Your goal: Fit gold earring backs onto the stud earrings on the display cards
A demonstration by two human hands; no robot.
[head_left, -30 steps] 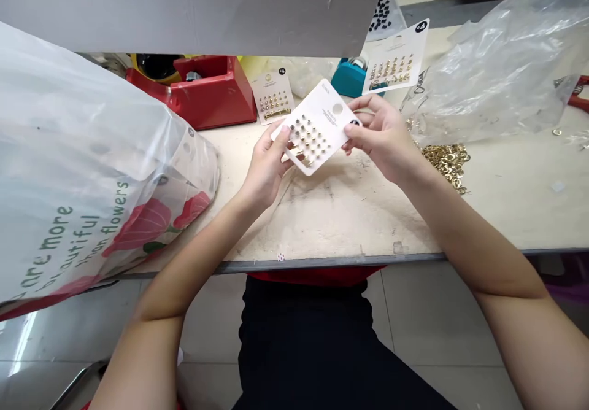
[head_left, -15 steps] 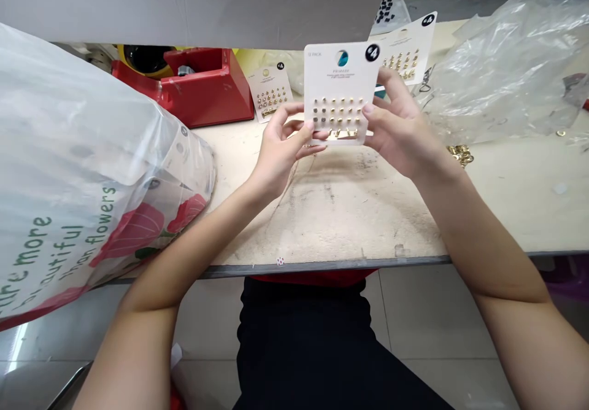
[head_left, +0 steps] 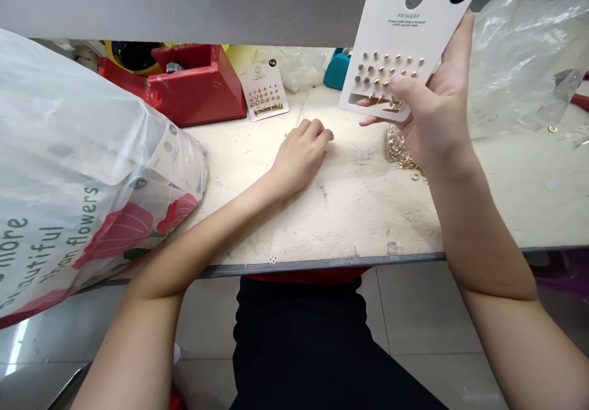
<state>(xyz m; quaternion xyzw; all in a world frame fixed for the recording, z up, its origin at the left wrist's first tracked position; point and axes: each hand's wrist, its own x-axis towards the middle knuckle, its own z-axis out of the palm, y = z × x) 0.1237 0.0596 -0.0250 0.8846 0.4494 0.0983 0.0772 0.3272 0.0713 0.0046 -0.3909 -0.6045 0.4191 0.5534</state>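
My right hand (head_left: 435, 100) holds up a white earring card (head_left: 398, 38) at the upper right, its thumb on the front and its fingers behind. Rows of small gold and clear studs fill the card, with hoops in a cut-out slot at the bottom. My left hand (head_left: 301, 152) rests palm down on the worktable (head_left: 354, 207), its fingers curled closed; whatever may be in them is hidden. A second earring card (head_left: 264, 91) leans upright beyond it. Under my right hand lie clear beads in a small bag (head_left: 396, 144) and loose gold rings (head_left: 407, 164).
A printed plastic bag (head_left: 105, 201) of carded goods bulges at the left. Behind it sits a red tape dispenser (head_left: 197, 85). A teal object (head_left: 337, 69) stands at the back, and a grey panel (head_left: 184, 5) overhangs. Crumpled clear plastic (head_left: 519, 60) covers the right back.
My left hand has let go of the earring card and dropped to the table. My right hand has raised the card to the right, closer to the camera.
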